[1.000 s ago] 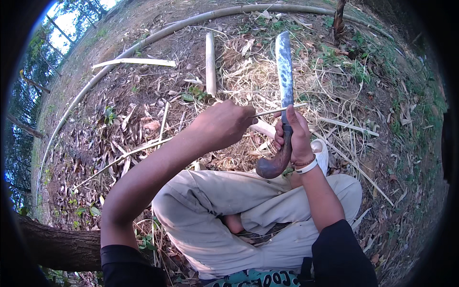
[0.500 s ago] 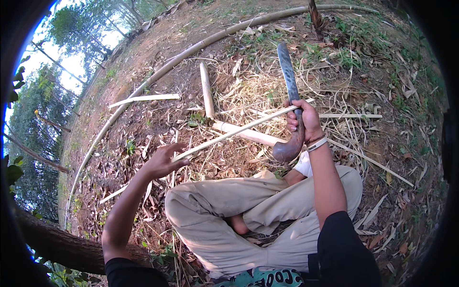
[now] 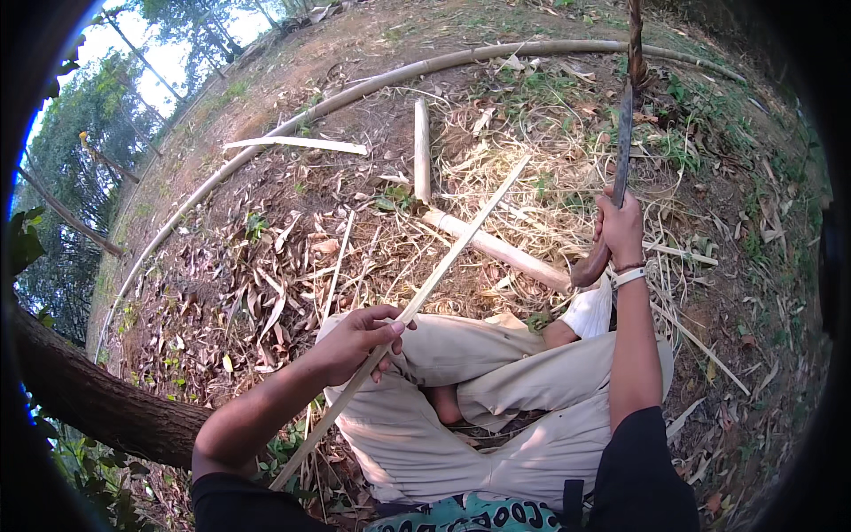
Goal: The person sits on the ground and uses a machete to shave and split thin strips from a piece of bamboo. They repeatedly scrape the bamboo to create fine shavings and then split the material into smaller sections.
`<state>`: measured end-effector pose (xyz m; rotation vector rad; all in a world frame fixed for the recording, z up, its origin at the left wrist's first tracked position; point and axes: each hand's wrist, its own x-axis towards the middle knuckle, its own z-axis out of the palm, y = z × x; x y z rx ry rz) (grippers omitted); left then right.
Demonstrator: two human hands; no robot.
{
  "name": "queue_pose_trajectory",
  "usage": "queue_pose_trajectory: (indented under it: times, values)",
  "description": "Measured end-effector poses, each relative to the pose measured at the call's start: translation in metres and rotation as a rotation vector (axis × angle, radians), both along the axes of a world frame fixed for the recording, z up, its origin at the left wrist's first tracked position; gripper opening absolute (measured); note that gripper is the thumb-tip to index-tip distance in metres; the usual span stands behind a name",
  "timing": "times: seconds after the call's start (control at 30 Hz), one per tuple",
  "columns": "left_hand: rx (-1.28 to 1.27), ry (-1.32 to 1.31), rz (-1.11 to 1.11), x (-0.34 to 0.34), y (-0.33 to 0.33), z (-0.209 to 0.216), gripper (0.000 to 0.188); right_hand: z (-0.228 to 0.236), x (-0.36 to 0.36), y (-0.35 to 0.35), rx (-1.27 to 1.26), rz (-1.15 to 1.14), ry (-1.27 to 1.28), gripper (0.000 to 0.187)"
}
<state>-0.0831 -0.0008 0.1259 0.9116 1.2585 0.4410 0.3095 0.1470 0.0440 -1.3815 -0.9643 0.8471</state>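
Observation:
A long, pale bamboo strip slants from beside my left elbow up over the wooden sticks on the ground. My left hand grips it near my knee, thumb and fingers pinched around it. In my right hand is a machete, held by its dark, curved wooden handle. Its blade points up and away from me. The handle's bulbous end is close to a round peeled stick; whether they touch I cannot tell. Strip and blade are apart.
Another short stick and a flat pale strip lie farther off. Behind them curves a long bamboo pole. Thin shavings and dry leaves litter the ground around my crossed legs. A tree trunk leans at left.
My right hand has let go of the strip and moved right with the machete, its blade now nearly upright. My left hand has come nearer my knee and grips the strip, which points up more steeply.

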Motion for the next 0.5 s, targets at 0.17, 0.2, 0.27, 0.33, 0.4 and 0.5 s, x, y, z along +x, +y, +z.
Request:
queue_pose_trajectory:
  times: [0.17, 0.2, 0.27, 0.33, 0.4, 0.5]
  values:
    - [-0.086, -0.199, 0.071, 0.026, 0.038, -0.057, 0.022, 0.033, -0.019, -0.022, -0.039, 0.298, -0.152, 0.025]
    - [-0.074, -0.239, 0.091, 0.036, 0.048, -0.064, 0.021, 0.021, -0.022, -0.023, -0.081, 0.359, -0.286, 0.027]
    - [-0.026, -0.267, 0.062, 0.051, 0.068, -0.075, 0.02, 0.004, -0.043, -0.036, -0.036, 0.367, -0.58, 0.038]
    - [0.056, -0.249, 0.059, 0.075, 0.088, -0.083, 0.02, -0.002, -0.064, -0.053, -0.004, 0.31, -0.753, 0.048]
    - [0.101, -0.335, 0.046, 0.091, 0.109, -0.088, 0.02, -0.01, -0.07, -0.056, 0.02, 0.343, -0.805, 0.057]
    - [0.114, -0.413, 0.072, 0.115, 0.127, -0.08, 0.019, -0.026, -0.068, -0.052, 0.046, 0.349, -0.821, 0.064]
